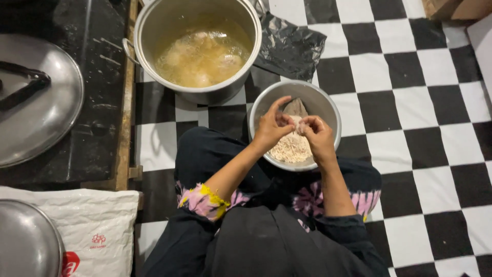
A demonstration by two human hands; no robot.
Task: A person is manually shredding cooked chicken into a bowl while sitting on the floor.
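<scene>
Dough lump [295,124] was pinched by the fingers [285,121] of both hands, and could have crumbled beyond the bowl [328,105] beneath them.

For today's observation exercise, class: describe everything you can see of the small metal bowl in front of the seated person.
The small metal bowl is round, silver-grey and dull-shiny, like steel or aluminium. It sits upright on the black-and-white checkered floor, close against the person's knees and just beside the big pot. Inside lies pale, crumbly flour-like stuff with a darker piece at the back. The left hand and right hand hover over it, pinching something small together.
</scene>
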